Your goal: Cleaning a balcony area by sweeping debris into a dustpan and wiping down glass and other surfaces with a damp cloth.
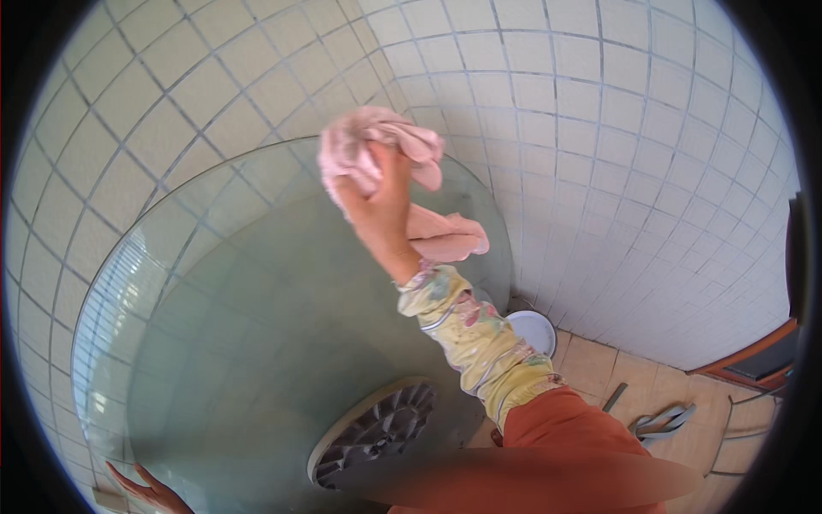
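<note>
A large round glass tabletop (257,308) stands tilted up before me, close to the tiled walls. My right hand (385,199), in a yellow floral sleeve cover, grips a bunched pink cloth (366,128) over the glass near its upper rim. Part of the cloth hangs down behind the wrist. My left hand (144,491) is at the lower left edge of the glass, fingers spread, with nothing seen in it. A round ribbed base (379,437) shows at the bottom of the glass.
Tiled walls (578,128) meet in a corner behind the glass. A white round basin or lid (533,331) is on the tiled floor at right. Grey flip-flops (664,421), a metal-framed rack (745,437) and a wooden-framed piece (748,353) lie farther right.
</note>
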Action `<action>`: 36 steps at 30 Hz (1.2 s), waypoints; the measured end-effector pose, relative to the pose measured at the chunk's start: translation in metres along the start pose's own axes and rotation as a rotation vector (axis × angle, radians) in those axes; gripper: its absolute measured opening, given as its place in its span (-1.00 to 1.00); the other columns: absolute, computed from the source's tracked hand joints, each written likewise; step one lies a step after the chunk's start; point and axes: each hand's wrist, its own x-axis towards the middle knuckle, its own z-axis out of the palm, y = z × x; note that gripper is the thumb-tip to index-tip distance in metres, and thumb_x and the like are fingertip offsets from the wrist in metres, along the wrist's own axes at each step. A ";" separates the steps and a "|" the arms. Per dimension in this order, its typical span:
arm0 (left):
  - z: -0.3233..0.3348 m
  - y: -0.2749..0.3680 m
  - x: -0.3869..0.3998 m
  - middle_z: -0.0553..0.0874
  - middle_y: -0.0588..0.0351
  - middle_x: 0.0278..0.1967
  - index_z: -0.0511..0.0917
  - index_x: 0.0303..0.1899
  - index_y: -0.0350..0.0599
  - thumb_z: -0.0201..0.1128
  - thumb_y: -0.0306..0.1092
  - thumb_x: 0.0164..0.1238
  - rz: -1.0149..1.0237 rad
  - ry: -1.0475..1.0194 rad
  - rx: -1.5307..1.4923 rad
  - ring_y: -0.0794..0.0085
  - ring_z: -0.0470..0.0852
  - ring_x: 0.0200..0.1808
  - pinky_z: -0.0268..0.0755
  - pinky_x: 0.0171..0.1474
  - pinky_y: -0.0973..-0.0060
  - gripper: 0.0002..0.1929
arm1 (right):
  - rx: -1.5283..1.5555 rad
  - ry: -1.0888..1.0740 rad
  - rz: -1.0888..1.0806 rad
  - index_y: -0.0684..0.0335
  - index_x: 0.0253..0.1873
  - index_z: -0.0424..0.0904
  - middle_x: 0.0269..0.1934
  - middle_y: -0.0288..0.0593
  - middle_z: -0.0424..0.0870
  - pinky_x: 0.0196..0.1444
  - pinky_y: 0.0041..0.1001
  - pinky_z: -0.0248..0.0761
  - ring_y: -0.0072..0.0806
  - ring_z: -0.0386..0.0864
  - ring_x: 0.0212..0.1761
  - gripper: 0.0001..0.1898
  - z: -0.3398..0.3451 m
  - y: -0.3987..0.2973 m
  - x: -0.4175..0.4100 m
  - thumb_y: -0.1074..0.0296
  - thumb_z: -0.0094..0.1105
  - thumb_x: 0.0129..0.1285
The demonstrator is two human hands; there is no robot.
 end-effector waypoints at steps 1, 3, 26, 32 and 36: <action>0.007 0.004 0.010 0.31 -0.05 0.30 0.22 0.33 -0.05 -0.09 0.03 0.43 0.071 0.054 0.030 0.06 0.28 0.30 0.14 0.30 0.09 -0.45 | 0.018 -0.045 -0.040 0.26 0.09 0.37 -0.03 -0.02 0.38 0.08 -0.33 0.30 -0.14 0.41 0.04 -0.51 0.005 -0.016 0.005 0.41 0.27 -0.01; 0.014 0.010 0.024 0.32 -0.06 0.29 0.23 0.32 -0.08 -0.13 0.07 0.43 0.059 0.099 0.050 0.06 0.28 0.30 0.14 0.30 0.10 -0.43 | 0.031 -0.086 -0.070 0.24 0.07 0.39 -0.03 0.02 0.37 0.06 -0.31 0.32 -0.06 0.41 0.03 -0.51 -0.001 -0.009 0.011 0.42 0.26 -0.03; 0.020 -0.038 0.046 0.37 0.06 0.27 0.26 0.32 0.07 -0.22 0.14 0.41 -0.084 0.085 0.195 0.17 0.26 0.28 0.10 0.28 0.17 -0.43 | 0.138 0.231 0.717 0.33 0.04 0.40 -0.06 -0.15 0.45 0.03 -0.48 0.28 -0.40 0.41 -0.03 -0.66 -0.105 0.147 -0.061 0.38 0.12 0.17; 0.012 -0.037 0.053 0.41 -0.02 0.21 0.36 0.26 0.05 -0.19 0.10 0.42 -0.077 0.064 0.087 0.18 0.31 0.23 0.20 0.22 0.23 -0.47 | 0.037 -0.352 0.080 0.40 0.13 0.33 0.10 0.17 0.29 0.15 -0.14 0.18 -0.01 0.32 0.12 -0.50 -0.007 -0.061 -0.120 0.29 0.19 0.12; 0.017 -0.047 0.051 0.41 -0.04 0.19 0.43 0.21 0.05 -0.19 0.08 0.42 -0.041 0.015 0.083 0.17 0.31 0.23 0.20 0.21 0.24 -0.50 | 0.335 -0.774 -0.213 0.11 -0.05 0.49 -0.06 -0.13 0.49 -0.21 -0.23 0.41 -0.15 0.51 -0.20 -0.64 0.012 -0.130 -0.181 0.45 0.17 -0.03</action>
